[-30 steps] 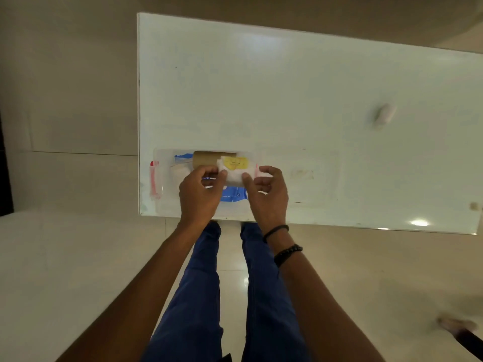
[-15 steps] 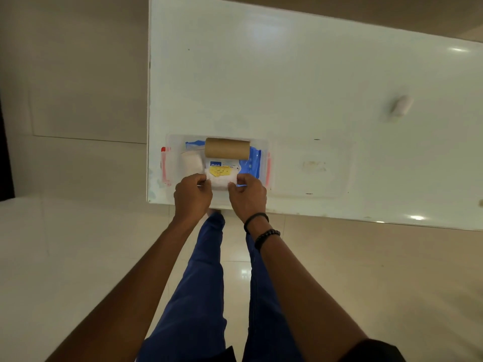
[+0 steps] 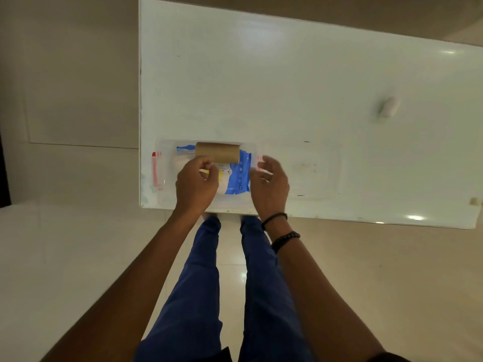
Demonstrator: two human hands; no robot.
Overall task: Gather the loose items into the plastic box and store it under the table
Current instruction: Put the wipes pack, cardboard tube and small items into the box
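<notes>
The plastic box point(image 3: 163, 190) sits at the near left corner of the white table point(image 3: 287, 87), its long axis running left to right along the table's near edge. It has one red latch point(image 3: 156, 169) on its left end and another showing just past my right fingers. Inside I count one cardboard tube point(image 3: 217, 152) lying on its side along the far wall, its long axis also left to right, one blue wipes packet point(image 3: 239, 173) flat beneath it, and one pale rounded item point(image 3: 180, 163) at the left that I cannot make out. My left hand point(image 3: 196, 185) is curled closed over the middle of the box, pinching something small and pale with a yellow patch; I cannot tell what it is. My right hand point(image 3: 269, 185) hovers at the box's right end, fingers spread apart and holding nothing. A clear lid point(image 3: 313, 171) lies flat just right of the box. One small white object point(image 3: 388, 108), blurred, lies well apart on the far right.
</notes>
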